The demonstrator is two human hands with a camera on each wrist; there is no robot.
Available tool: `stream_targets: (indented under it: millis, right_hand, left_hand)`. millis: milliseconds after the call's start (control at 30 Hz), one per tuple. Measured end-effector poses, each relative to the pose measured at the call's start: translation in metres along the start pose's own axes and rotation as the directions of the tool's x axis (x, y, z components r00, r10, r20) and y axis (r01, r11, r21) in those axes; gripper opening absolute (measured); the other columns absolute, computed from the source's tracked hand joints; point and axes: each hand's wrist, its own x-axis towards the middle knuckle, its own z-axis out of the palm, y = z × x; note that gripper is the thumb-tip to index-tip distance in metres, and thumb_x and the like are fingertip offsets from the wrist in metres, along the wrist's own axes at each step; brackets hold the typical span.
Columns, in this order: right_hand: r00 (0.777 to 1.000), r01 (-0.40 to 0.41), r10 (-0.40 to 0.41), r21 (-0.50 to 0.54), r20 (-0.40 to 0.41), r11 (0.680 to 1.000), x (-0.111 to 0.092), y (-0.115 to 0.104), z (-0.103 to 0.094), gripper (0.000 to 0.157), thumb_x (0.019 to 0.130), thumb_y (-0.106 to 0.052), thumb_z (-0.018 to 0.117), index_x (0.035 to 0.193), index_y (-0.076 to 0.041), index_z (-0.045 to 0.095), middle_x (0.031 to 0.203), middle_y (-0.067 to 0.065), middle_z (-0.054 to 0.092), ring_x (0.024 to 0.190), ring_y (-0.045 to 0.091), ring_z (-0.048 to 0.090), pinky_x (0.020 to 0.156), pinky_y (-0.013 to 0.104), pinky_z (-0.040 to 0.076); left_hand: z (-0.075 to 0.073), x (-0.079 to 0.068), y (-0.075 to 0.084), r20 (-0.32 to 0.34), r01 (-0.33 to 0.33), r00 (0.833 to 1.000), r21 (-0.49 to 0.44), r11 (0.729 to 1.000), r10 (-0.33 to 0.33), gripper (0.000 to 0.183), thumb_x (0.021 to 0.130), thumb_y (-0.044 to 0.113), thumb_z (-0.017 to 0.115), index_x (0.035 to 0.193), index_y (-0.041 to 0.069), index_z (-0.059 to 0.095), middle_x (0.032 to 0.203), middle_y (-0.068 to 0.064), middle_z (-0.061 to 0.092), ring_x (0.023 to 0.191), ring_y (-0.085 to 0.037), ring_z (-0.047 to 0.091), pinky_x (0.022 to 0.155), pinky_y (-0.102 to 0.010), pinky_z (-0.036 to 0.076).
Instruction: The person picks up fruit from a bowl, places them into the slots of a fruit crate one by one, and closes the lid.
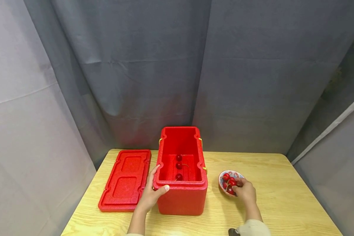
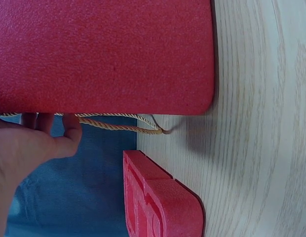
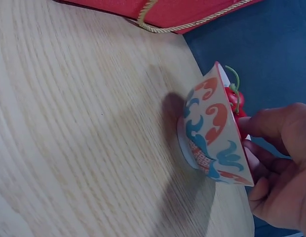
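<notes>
A red foam box (image 1: 181, 200) stands uncovered in the middle of the table, with three dark red cherries (image 1: 179, 166) on its floor. My left hand (image 1: 149, 196) grips its near left corner, the thumb on the front rim and the fingers along the left side. To the right, a small patterned bowl (image 3: 212, 131) holds several red cherries (image 1: 226, 177) with green stems. My right hand (image 1: 246, 192) reaches into this bowl from its right side. Thumb and fingertips pinch a cherry (image 3: 240, 121) there, partly hidden by the fingers and the rim.
The box's red lid (image 1: 125, 183) lies flat on the wooden table (image 1: 271, 196), left of the box. Yellow cord (image 2: 118, 126) runs along the box's sides. Grey curtains (image 1: 153, 82) hang behind the table and on both sides.
</notes>
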Motion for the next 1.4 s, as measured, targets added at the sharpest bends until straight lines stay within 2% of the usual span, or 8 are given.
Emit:
stream_targets:
  millis: [200, 433, 600, 767, 1000, 1167, 1400]
  right_hand:
    - [1.000, 0.007, -0.005, -0.098, 0.016, 0.995, 0.003, 0.001, 0.005, 0.043, 0.079, -0.010, 0.067, 0.117, 0.006, 0.056, 0.098, 0.021, 0.061, 0.092, 0.037, 0.056, 0.078, 0.050, 0.041]
    - [1.000, -0.026, 0.025, -0.148, -0.007, 0.989, 0.003, 0.002, 0.009, 0.044, 0.080, -0.017, 0.068, 0.118, 0.001, 0.057, 0.097, 0.017, 0.061, 0.090, 0.036, 0.056, 0.070, 0.051, 0.043]
    - [0.999, -0.028, 0.021, -0.168, -0.043, 0.985, 0.002, 0.003, 0.010, 0.040, 0.080, -0.017, 0.067, 0.114, 0.001, 0.057, 0.093, 0.015, 0.060, 0.086, 0.034, 0.057, 0.067, 0.050, 0.044]
    - [0.999, -0.023, 0.014, -0.176, -0.051, 0.984, 0.000, 0.003, 0.010, 0.040, 0.081, -0.017, 0.067, 0.115, 0.001, 0.056, 0.095, 0.018, 0.059, 0.088, 0.037, 0.056, 0.068, 0.051, 0.043]
    - [0.990, 0.026, -0.039, -0.095, -0.137, 0.995, -0.014, -0.002, 0.005, 0.037, 0.081, -0.013, 0.066, 0.114, 0.001, 0.058, 0.101, 0.022, 0.062, 0.090, 0.037, 0.057, 0.074, 0.050, 0.041]
    - [0.977, 0.079, -0.083, -0.030, -0.194, 0.996, -0.025, -0.008, 0.002, 0.032, 0.081, -0.009, 0.067, 0.111, 0.002, 0.060, 0.098, 0.021, 0.064, 0.088, 0.033, 0.060, 0.077, 0.045, 0.043]
    - [0.984, 0.045, -0.026, 0.102, -0.179, 0.994, -0.039, -0.022, -0.007, 0.034, 0.083, -0.007, 0.066, 0.115, 0.003, 0.059, 0.103, 0.022, 0.062, 0.091, 0.032, 0.060, 0.065, 0.020, 0.047]
  left_hand:
    - [-0.002, 0.000, 0.001, -0.003, 0.010, 1.000, 0.006, 1.000, -0.010, 0.083, 0.079, 0.013, 0.069, 0.147, 0.017, 0.021, 0.146, -0.018, 0.019, 0.126, -0.042, 0.031, 0.091, -0.037, 0.041]
    - [-0.007, 0.010, -0.033, -0.018, -0.018, 1.000, -0.011, 1.000, 0.017, 0.081, 0.079, 0.014, 0.070, 0.144, 0.029, 0.025, 0.146, -0.007, 0.021, 0.125, -0.038, 0.033, 0.091, -0.038, 0.041]
    - [-0.006, 0.010, -0.030, -0.011, -0.018, 1.000, -0.027, 0.999, 0.017, 0.081, 0.079, 0.012, 0.070, 0.144, 0.029, 0.025, 0.145, -0.007, 0.022, 0.125, -0.038, 0.033, 0.091, -0.038, 0.041]
    - [-0.007, 0.008, -0.023, 0.001, -0.008, 1.000, -0.034, 0.999, 0.008, 0.082, 0.079, 0.009, 0.069, 0.146, 0.022, 0.023, 0.146, -0.011, 0.020, 0.125, -0.040, 0.032, 0.091, -0.040, 0.041]
    - [-0.007, 0.010, -0.026, -0.018, -0.006, 1.000, 0.014, 1.000, 0.006, 0.082, 0.078, 0.018, 0.071, 0.144, 0.031, 0.025, 0.146, -0.005, 0.022, 0.127, -0.036, 0.032, 0.092, -0.039, 0.042]
    - [-0.007, 0.011, -0.030, -0.020, -0.026, 0.999, 0.020, 0.999, 0.027, 0.081, 0.079, 0.020, 0.071, 0.145, 0.030, 0.024, 0.146, -0.006, 0.022, 0.126, -0.036, 0.033, 0.092, -0.040, 0.041]
    - [-0.007, 0.010, -0.032, -0.018, -0.029, 0.999, -0.007, 1.000, 0.029, 0.080, 0.080, 0.015, 0.071, 0.144, 0.030, 0.026, 0.147, -0.005, 0.020, 0.125, -0.037, 0.034, 0.092, -0.038, 0.041]
